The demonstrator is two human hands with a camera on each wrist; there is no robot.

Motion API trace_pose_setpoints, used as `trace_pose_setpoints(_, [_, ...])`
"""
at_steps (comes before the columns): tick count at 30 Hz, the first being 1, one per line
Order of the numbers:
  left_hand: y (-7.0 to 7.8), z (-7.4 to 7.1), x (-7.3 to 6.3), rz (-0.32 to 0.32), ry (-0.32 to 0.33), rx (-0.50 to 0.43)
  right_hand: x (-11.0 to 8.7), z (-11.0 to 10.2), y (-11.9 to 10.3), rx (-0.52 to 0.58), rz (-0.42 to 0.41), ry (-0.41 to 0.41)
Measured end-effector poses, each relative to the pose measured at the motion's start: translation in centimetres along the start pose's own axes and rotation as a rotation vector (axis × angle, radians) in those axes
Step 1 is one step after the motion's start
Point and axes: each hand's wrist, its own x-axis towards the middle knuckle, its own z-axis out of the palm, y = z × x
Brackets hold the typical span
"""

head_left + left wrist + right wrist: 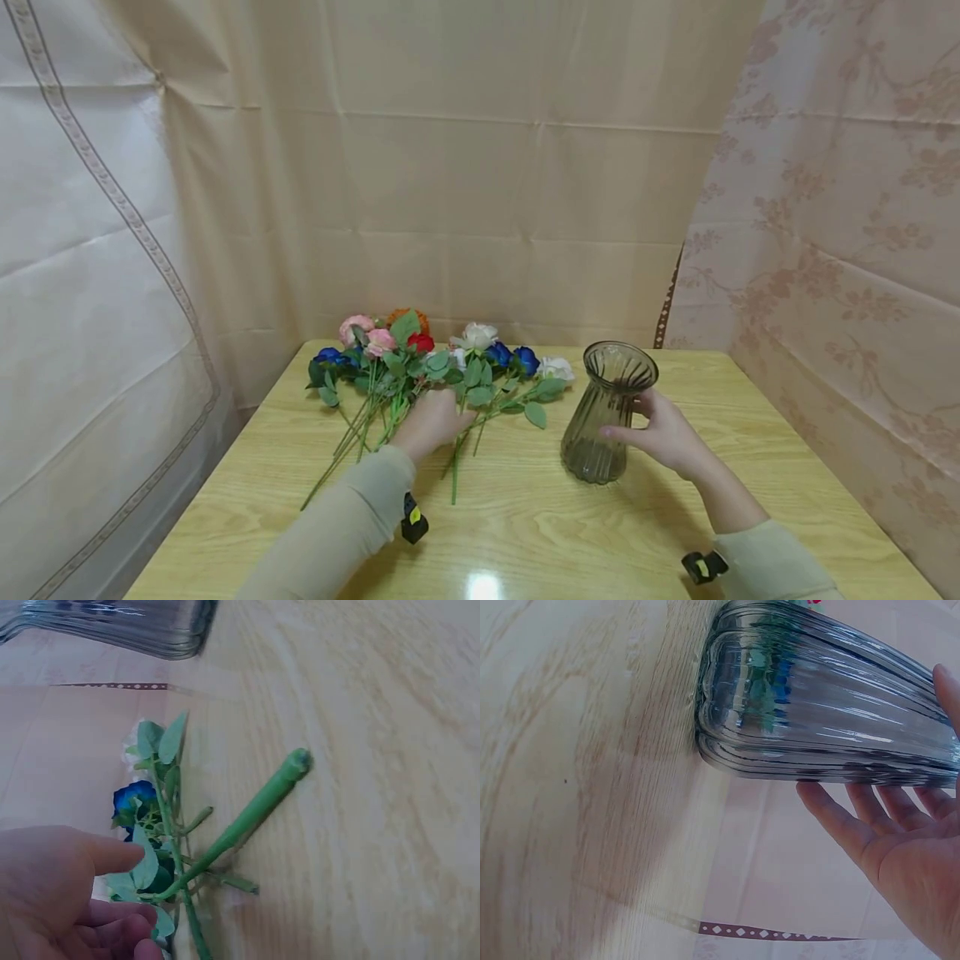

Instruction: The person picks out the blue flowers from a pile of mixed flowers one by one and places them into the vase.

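My right hand (663, 433) holds a ribbed, smoky glass vase (596, 437) from its right side, thumb at the near side and fingers along the far side. In the right wrist view the vase's base (716, 697) is at the tabletop. My left hand (435, 421) is over the stems of artificial flowers at the middle of the table. Its thumb (116, 853) is extended and its fingers are slightly bent, with a gap between them, close to a thick green stem (259, 810). Leaves and a blue rose (135, 799) lie just beyond the hand.
Pink flowers (380, 342), a red rose (422, 342), an orange flower (412, 318) and a white rose (476, 336) lie toward the table's back edge, their stems pointing forward. Curtains surround the wooden table (525, 533) at the back and sides.
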Motion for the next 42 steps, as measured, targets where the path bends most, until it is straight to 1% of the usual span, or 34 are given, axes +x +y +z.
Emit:
trace_pose_setpoints(3, [-0.1,0.3,-0.1,-0.037,-0.032,0.004,-0.1,0.0,0.0,0.001,0.005,-0.001])
trace_pose_setpoints(7, [0.0,0.6,0.0,-0.06,-0.043,0.036,-0.1,0.1,-0.1,0.009,0.003,-0.003])
trace_pose_setpoints(14, [-0.1,0.8,0.1,-0.085,-0.092,0.031,-0.1,0.1,0.0,0.016,-0.012,-0.005])
trace_pose_setpoints(18, [-0.1,1.0,0.2,-0.09,-0.098,0.045,-0.1,0.1,0.0,0.014,-0.007,-0.006])
trace_pose_setpoints(25, [-0.1,1.1,0.2,-0.077,-0.093,0.007,-0.1,0.1,0.0,0.018,-0.008,0.0])
trace_pose_setpoints(30, [0.0,1.1,0.4,-0.056,-0.087,0.025,-0.1,0.2,0.1,0.024,-0.018,0.006])
trace_pose_setpoints(35, [-0.1,1.0,0.5,-0.047,-0.102,0.03,-0.1,0.2,0.1,0.028,-0.022,0.007])
trace_pose_setpoints(38, [-0.1,0.8,0.5,-0.027,-0.088,0.052,-0.1,0.2,0.1,0.026,-0.016,0.007])
trace_pose_setpoints(42, [-0.1,0.6,0.4,0.014,-0.046,0.084,-0.1,0.2,0.0,0.02,-0.011,0.005])
